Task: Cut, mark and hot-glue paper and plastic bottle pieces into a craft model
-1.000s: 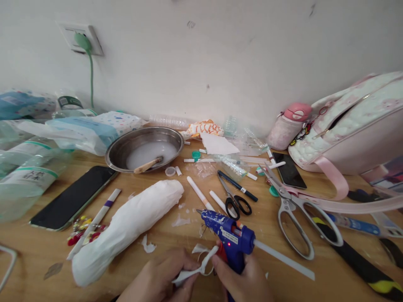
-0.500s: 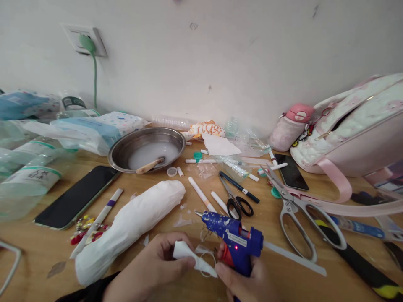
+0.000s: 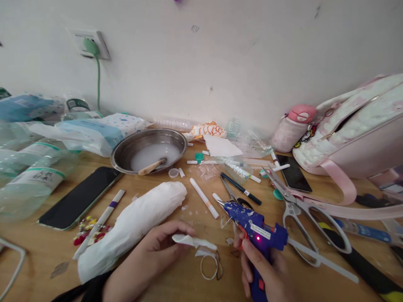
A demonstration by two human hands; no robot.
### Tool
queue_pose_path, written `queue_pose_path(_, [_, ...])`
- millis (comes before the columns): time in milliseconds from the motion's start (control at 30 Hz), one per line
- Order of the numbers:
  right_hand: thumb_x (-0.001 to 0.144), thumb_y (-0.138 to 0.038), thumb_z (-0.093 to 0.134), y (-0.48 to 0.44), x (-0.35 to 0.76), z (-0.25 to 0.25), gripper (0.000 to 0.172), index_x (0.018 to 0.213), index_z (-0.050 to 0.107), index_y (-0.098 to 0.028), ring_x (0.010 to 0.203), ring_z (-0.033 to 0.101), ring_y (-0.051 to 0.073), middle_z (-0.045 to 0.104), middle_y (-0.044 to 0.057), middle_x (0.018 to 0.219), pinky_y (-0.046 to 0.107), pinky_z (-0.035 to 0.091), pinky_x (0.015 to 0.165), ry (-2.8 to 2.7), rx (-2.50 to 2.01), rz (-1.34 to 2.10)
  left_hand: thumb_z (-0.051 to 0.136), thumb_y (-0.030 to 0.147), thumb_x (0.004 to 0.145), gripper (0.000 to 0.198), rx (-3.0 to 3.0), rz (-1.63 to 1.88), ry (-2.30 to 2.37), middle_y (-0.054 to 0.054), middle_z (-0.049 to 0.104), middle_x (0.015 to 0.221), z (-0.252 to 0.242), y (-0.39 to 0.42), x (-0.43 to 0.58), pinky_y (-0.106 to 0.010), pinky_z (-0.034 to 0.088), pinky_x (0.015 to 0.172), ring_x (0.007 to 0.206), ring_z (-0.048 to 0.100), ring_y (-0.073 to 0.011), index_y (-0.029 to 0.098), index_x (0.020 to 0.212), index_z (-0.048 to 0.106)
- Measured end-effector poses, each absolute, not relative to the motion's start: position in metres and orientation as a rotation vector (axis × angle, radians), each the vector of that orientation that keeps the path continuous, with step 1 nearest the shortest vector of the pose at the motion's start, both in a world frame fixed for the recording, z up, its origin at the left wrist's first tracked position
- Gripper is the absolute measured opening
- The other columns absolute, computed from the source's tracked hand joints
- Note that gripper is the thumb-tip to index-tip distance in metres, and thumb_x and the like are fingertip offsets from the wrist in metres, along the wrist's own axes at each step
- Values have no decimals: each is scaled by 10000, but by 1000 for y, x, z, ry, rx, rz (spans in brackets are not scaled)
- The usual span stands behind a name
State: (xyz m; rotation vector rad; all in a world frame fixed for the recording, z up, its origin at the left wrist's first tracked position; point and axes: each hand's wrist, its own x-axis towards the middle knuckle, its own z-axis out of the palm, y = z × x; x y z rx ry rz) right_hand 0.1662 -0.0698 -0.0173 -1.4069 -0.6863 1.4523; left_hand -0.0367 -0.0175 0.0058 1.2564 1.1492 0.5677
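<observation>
My left hand (image 3: pixel 160 247) pinches one end of a small folded white piece (image 3: pixel 195 242), paper or tissue by its look, just above the table. In my right hand (image 3: pixel 264 268) is a blue hot glue gun (image 3: pixel 252 224), its red light on and its nozzle aimed up and left. A clear glue stick (image 3: pixel 324 260) sticks out of its back. Below the white piece lies a thin ring (image 3: pixel 208 267). Left of my left hand rests a long white wrapped form (image 3: pixel 135 228). Black-handled scissors (image 3: pixel 231 193) lie partly behind the glue gun.
A metal bowl (image 3: pixel 116 157) of cloudy liquid with a wooden-handled brush (image 3: pixel 151 167) stands at the back. Phones (image 3: pixel 80 199), plastic bottles (image 3: pixel 34 180), beads (image 3: pixel 85 230) and markers (image 3: pixel 204 198) surround the work. Large scissors (image 3: pixel 292 205), a pink bottle (image 3: pixel 291 128) and a bag (image 3: pixel 355 130) are right.
My right hand has moved the glue gun right and slightly down, away from the white piece. That piece now lies flatter in my left hand, and the ring is more visible.
</observation>
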Motion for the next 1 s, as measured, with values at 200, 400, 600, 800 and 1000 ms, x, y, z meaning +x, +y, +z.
queue_pose_path(200, [498,-453,742,-73,151,-13,450,767,602,-120,300,392,34,590,-12,532,164,329,309,-639,-1590,1336,554,308,725,116,1386,541,1095,30,539,660,-1,-20,-33,-229,395,603,639,488,-130,195,699,562])
queue_pose_path(400, [483,-406,745,-76,145,-13,426,765,623,-111,318,403,52,541,-41,436,168,346,329,-594,-1624,1346,416,193,827,125,1795,510,1074,4,574,824,0,-24,-38,-243,438,702,768,538,-143,223,830,538])
queue_pose_path(600, [533,-485,710,-73,150,-14,469,803,586,-122,298,403,75,434,-89,372,181,354,316,-583,-1550,1343,395,124,842,287,2287,308,911,-25,568,1056,4,-29,-27,-304,417,864,962,507,-173,262,1063,514])
queue_pose_path(800, [585,-500,678,-72,152,-16,427,792,566,-144,295,402,80,449,-82,377,180,345,316,-637,-1490,1378,437,131,834,308,2406,282,952,-18,572,1090,-8,-26,-16,-384,374,911,1037,466,-214,285,1092,503])
queue_pose_path(1000, [583,-486,691,-71,154,-19,425,796,556,-145,282,378,66,422,-98,364,165,341,296,-614,-1463,1371,487,96,772,250,2244,315,988,-9,590,1028,-5,-25,-21,-370,381,875,979,508,-202,263,947,552])
